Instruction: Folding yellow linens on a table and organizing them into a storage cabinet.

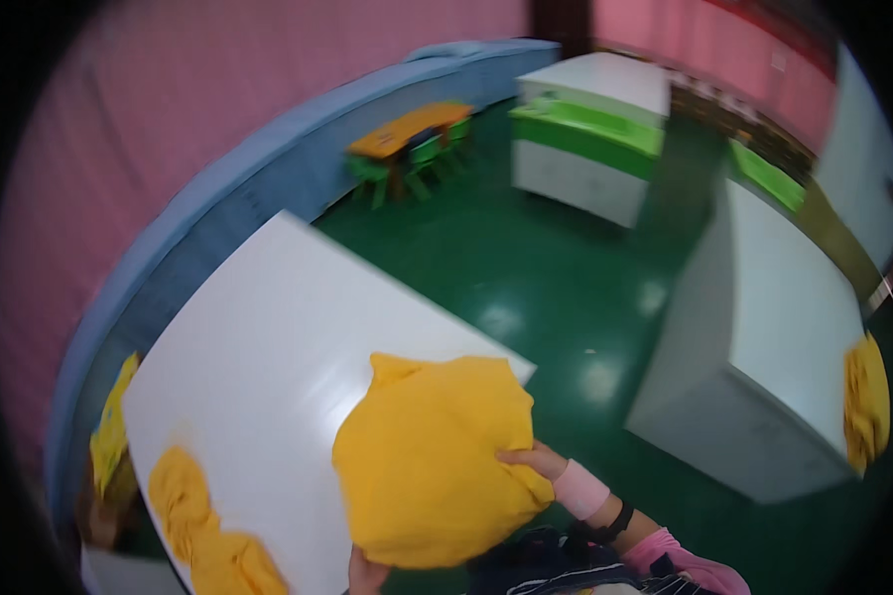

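Observation:
A bundled yellow cloth (437, 451), perhaps a garment, is held up between my two hands over the near edge of the white table (268, 327). My right hand (536, 462) grips its right side, thumb on top and the other fingers mostly hidden behind it. At the cloth's lower left edge is my left hand (367, 573), closed on it and partly cut off by the frame. Another yellow cloth (208, 526) lies crumpled on the table to the left, slightly blurred.
Beyond the table's left edge is a yellow bag-like thing (114, 426). A white counter (754, 387) stands at right, with more yellow cloth (866, 407) on its end. Farther off are a white-and-green counter (585, 139) and an orange table (407, 129) with green chairs (369, 177).

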### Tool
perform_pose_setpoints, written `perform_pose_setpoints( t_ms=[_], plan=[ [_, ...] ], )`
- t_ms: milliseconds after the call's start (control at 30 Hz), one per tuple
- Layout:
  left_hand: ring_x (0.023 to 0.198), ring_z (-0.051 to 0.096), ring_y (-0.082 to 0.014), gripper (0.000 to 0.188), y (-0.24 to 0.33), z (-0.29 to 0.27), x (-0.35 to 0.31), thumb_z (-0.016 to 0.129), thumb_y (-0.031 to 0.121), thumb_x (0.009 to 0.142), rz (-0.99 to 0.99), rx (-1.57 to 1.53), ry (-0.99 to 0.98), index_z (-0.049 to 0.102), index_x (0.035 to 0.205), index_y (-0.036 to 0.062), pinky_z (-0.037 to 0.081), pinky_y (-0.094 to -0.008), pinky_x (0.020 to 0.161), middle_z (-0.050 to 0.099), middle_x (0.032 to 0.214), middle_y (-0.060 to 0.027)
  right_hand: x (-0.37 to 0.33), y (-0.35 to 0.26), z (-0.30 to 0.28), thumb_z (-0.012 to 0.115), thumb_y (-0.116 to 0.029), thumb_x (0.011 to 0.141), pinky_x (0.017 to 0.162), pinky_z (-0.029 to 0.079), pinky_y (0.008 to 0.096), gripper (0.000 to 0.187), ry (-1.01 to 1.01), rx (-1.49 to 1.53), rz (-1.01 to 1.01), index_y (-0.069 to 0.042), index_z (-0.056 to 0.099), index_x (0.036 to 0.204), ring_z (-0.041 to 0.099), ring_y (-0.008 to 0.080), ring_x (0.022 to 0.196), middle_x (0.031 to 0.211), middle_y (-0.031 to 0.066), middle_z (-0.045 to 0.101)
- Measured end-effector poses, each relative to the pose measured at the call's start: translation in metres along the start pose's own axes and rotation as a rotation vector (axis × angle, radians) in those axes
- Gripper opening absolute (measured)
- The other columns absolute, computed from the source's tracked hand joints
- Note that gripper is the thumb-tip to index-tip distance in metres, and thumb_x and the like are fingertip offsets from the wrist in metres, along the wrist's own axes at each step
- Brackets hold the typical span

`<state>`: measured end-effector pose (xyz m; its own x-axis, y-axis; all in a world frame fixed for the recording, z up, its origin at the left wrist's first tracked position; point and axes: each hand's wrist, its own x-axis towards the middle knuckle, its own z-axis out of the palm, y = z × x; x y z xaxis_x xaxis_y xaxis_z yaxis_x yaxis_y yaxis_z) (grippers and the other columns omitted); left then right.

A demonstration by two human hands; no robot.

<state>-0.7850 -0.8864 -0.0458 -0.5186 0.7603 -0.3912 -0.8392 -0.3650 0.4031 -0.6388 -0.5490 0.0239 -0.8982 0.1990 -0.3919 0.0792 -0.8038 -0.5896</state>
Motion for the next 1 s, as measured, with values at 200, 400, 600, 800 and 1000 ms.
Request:
perform_pose_setpoints(
  t_ms=[200, 400, 600, 800, 1000],
  plan=[
    [0.114, 0.045, -0.0267, 0.041, -0.140, 0.126, 0.086, 0.042, 0.027, 0.092, -0.302, 0.084, -0.201, 0.038, 0.128, 0.0073, 0.037, -0.0416, 0.097, 0.045, 0.127, -0.0095, -0.169, -0.034, -0.103, 0.063, -0.010, 0.080, 0.092, 0.041, 0.0316, 0.049, 0.218, -0.076, -0.359, -0.003, 0.044, 0.124, 0.051, 0.0186, 0.108, 0.121, 0.0078, 0.051],
    [0.113, 0.046, -0.0265, 0.040, -0.369, 0.285, 0.142, 0.042, 0.026, 0.092, -0.746, 0.188, -0.509, 0.038, 0.127, 0.0061, 0.038, -0.0415, 0.096, 0.046, 0.126, -0.0103, -0.403, -0.052, -0.209, 0.064, -0.010, 0.079, 0.090, 0.042, 0.0306, 0.046, 0.468, 0.112, -0.715, -0.002, 0.047, 0.121, 0.052, 0.0176, 0.106, 0.117, 0.0066, 0.053],
    [0.112, 0.047, -0.0264, 0.040, -0.583, 0.423, 0.123, 0.041, 0.026, 0.092, -1.093, 0.189, -0.732, 0.039, 0.126, 0.0049, 0.039, -0.0414, 0.095, 0.047, 0.125, -0.0111, -0.582, -0.048, -0.265, 0.062, -0.008, 0.080, 0.089, 0.043, 0.0316, 0.045, 0.798, 0.294, -0.985, -0.002, 0.046, 0.121, 0.052, 0.0190, 0.105, 0.117, 0.0069, 0.054],
    [0.110, 0.048, -0.0262, 0.040, -0.760, 0.527, 0.096, 0.040, 0.026, 0.093, -1.345, 0.099, -0.886, 0.040, 0.125, 0.0037, 0.041, -0.0413, 0.093, 0.048, 0.124, -0.0119, -0.722, -0.077, -0.323, 0.058, -0.007, 0.082, 0.090, 0.043, 0.0331, 0.042, 1.062, 0.224, -1.359, -0.003, 0.045, 0.122, 0.052, 0.0204, 0.107, 0.117, 0.0074, 0.053],
    [0.109, 0.050, -0.0261, 0.039, -0.910, 0.696, 0.059, 0.040, 0.026, 0.093, -1.366, -0.003, -1.150, 0.041, 0.125, 0.0025, 0.042, -0.0412, 0.092, 0.049, 0.123, -0.0127, -0.899, -0.238, -0.403, 0.058, -0.014, 0.082, 0.087, 0.046, 0.0328, 0.038, 0.982, 0.030, -1.413, -0.003, 0.049, 0.117, 0.055, 0.0205, 0.103, 0.114, 0.0081, 0.056]
  ],
)
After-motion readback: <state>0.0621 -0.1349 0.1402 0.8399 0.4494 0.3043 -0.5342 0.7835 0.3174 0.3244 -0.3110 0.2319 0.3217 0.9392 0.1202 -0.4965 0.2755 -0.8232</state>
